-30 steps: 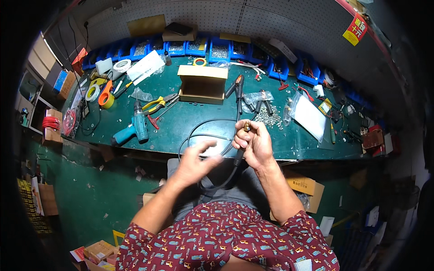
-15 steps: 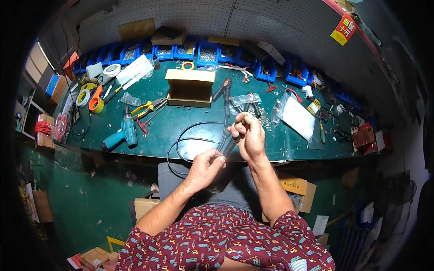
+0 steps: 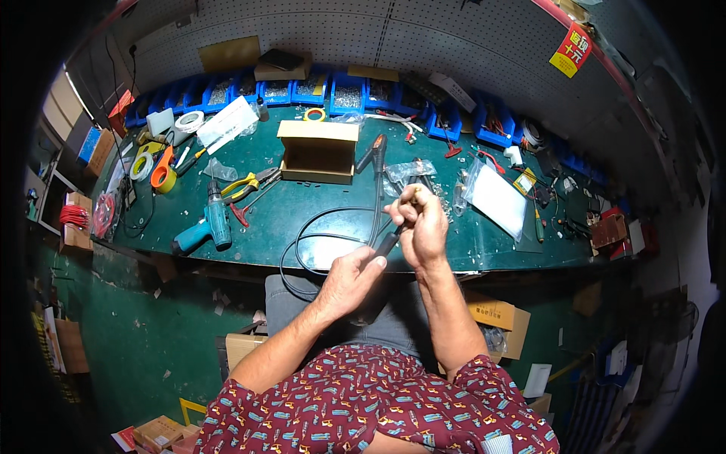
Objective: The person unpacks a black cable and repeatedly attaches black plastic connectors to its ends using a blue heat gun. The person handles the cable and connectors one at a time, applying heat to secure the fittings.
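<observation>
Where black cable (image 3: 376, 219) meets hands, end hidden; left hand (image 3: 349, 278), right hand (image 3: 420, 225) grip pinching it.

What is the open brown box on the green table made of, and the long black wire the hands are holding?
The open brown box looks like cardboard: dull, tan, with folded flaps. The long black wire held by the left hand and right hand seems rubber or plastic coated, being smooth, slightly shiny and bending in loops.

The cable (image 3: 333, 219) looks like smooth black rubber, and the desk (image 3: 318, 204) wears a matt green mat. The open box (image 3: 318, 151) is plain brown cardboard; the drill (image 3: 204, 227) is glossy teal plastic, and the shirt (image 3: 378, 408) is patterned cloth.
</observation>
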Tool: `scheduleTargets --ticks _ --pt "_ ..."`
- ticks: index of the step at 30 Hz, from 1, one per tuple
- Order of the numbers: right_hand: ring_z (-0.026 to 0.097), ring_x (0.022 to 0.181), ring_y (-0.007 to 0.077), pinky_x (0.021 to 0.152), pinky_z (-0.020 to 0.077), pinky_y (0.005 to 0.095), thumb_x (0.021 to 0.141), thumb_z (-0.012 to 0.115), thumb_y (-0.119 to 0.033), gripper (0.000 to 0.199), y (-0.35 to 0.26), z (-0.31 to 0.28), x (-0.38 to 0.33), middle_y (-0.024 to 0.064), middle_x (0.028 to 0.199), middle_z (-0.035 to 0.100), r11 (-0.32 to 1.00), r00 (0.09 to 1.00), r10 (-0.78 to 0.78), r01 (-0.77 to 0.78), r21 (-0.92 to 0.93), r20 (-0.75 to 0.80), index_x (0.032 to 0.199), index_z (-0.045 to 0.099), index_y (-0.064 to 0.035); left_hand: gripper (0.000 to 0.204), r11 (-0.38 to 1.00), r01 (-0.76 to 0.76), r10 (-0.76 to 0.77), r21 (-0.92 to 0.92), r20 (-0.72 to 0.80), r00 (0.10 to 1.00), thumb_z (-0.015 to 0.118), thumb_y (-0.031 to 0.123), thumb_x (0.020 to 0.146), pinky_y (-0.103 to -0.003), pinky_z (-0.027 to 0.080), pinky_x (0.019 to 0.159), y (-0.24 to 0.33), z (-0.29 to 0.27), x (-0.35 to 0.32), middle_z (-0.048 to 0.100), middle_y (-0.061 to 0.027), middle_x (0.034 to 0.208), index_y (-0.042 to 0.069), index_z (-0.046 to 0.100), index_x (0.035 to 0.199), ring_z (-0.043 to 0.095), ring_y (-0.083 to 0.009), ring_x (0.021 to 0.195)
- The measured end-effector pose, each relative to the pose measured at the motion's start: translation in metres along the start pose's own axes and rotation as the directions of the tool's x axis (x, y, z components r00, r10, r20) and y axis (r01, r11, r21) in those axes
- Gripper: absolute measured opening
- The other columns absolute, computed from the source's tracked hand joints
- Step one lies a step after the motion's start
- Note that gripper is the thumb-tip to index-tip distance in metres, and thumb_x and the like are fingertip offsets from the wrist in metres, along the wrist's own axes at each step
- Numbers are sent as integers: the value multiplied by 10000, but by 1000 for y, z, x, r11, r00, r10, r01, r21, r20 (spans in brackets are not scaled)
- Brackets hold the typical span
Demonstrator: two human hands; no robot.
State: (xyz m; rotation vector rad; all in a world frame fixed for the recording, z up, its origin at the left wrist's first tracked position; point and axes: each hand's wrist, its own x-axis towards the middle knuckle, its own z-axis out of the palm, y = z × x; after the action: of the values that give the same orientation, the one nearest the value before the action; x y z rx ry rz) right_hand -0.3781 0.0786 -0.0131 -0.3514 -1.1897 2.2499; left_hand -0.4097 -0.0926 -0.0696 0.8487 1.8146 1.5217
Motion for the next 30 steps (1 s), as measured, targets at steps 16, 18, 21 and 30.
scheduleTargets --ticks 16,18,21,30 --pt "313 458 75 442 312 242 1088 355 -414 481 -18 -11 1 -56 581 336 887 952 215 -283 365 218 848 614 -87 257 991 -121 124 48 -45 991 570 239 1011 -310 406 589 -3 -5 -33 478 -28 676 -10 580 950 436 -107 646" --pt "317 466 72 428 295 234 1086 354 -388 489 -16 -9 1 -53 586 341 894 963 213 -260 366 165 819 617 -75 259 989 -135 137 53 -36 990 563 244 1015 -309 412 592 -6 -4 -33 487 -32 683 -11 589 975 444 -108 646" --pt "307 471 72 439 295 232 1091 355 -384 464 -13 1 1 -47 595 343 900 968 238 -248 358 74 835 594 -79 271 988 -117 117 102 3 993 556 251 1021 -319 444 626 -3 -10 -34 535 -56 719 -14 605 1046 496 -131 668" --pt "246 464 67 409 224 236 1097 356 -375 377 -15 -19 -9 -42 607 320 963 992 118 -123 239 32 863 506 -120 603 618 63 438 784 -410 800 594 -54 723 -458 401 1094 -55 -184 -28 574 -211 1314 6 553 1321 511 -398 1251"
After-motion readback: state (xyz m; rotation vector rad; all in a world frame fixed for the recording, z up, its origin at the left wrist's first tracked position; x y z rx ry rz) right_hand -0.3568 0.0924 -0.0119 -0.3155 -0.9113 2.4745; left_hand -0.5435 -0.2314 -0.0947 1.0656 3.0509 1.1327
